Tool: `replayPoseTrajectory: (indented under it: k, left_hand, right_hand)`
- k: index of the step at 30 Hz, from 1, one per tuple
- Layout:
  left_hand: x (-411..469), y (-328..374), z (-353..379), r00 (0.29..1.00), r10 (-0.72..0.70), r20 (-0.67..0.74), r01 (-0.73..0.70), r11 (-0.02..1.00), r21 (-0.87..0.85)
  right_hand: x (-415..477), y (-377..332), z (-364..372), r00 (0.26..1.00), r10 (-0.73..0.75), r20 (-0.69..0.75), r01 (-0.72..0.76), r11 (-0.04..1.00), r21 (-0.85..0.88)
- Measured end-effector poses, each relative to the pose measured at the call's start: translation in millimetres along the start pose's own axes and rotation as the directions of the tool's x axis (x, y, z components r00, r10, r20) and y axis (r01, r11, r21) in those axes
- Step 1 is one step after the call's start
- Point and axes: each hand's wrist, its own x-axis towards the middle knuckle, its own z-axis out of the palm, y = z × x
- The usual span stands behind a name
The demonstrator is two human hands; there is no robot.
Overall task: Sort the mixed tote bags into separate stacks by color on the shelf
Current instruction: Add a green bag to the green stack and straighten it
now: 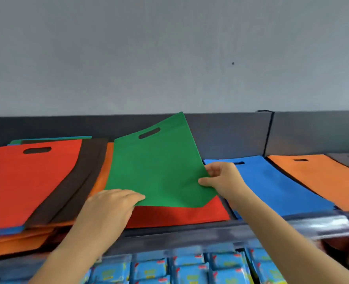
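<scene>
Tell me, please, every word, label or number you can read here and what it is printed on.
No text is readable in this view.
Blue packets on the lower shelf: yellow and red print, too blurred to read.
Green bag, red bag, blue bag and orange bag: plain, no print visible.

You had two hands in view, left hand (112, 203) and right hand (222, 177), and one green tote bag (155, 171). Two red tote bags showed: the left red bag (26, 181) and the middle red bag (179, 215). To the right lay one blue stack (276, 187) and one orange stack (321, 181). Brown bags (73, 181) numbered at least two.
</scene>
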Motion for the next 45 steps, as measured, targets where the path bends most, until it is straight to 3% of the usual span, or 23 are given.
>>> replayPoseTrajectory:
  k: [10, 18, 29, 32, 34, 40, 45]
  left_hand:
    - [101.5, 219.7, 72.0, 0.994, 0.108, 0.006, -0.107, 0.989, -0.099]
    - [183.2, 337.3, 118.7, 0.965, 0.253, 0.065, -0.237, 0.952, -0.194]
    - [323.4, 463.0, 195.2, 0.811, 0.569, 0.133, -0.484, 0.782, -0.393]
    - [355.1, 494.6, 212.9, 0.688, 0.725, 0.023, -0.638, 0.62, -0.457]
    - [372.6, 510.7, 229.6, 0.633, 0.774, -0.01, -0.696, 0.564, -0.445]
    - [417.8, 557.3, 261.5, 0.583, 0.808, -0.089, -0.758, 0.501, -0.417]
    - [447.4, 602.4, 271.2, 0.55, 0.831, -0.083, -0.774, 0.47, -0.424]
  right_hand:
    - [-12.3, 101.6, -241.0, 0.98, -0.021, -0.2, 0.008, 0.998, -0.063]
    - [-12.7, 172.9, -382.6, 0.938, 0.038, -0.344, -0.078, 0.991, -0.104]
    - [27.9, 249.8, -525.1, 0.806, 0.106, -0.582, -0.199, 0.975, -0.098]
    - [44.2, 258.4, -562.9, 0.77, 0.119, -0.626, -0.221, 0.971, -0.087]
    - [51.9, 264.8, -584.3, 0.744, 0.122, -0.657, -0.228, 0.971, -0.078]
    - [65.7, 298.6, -636.9, 0.682, 0.163, -0.713, -0.262, 0.965, -0.03]
    - [81.3, 320.8, -693.0, 0.702, 0.141, -0.698, -0.269, 0.96, -0.077]
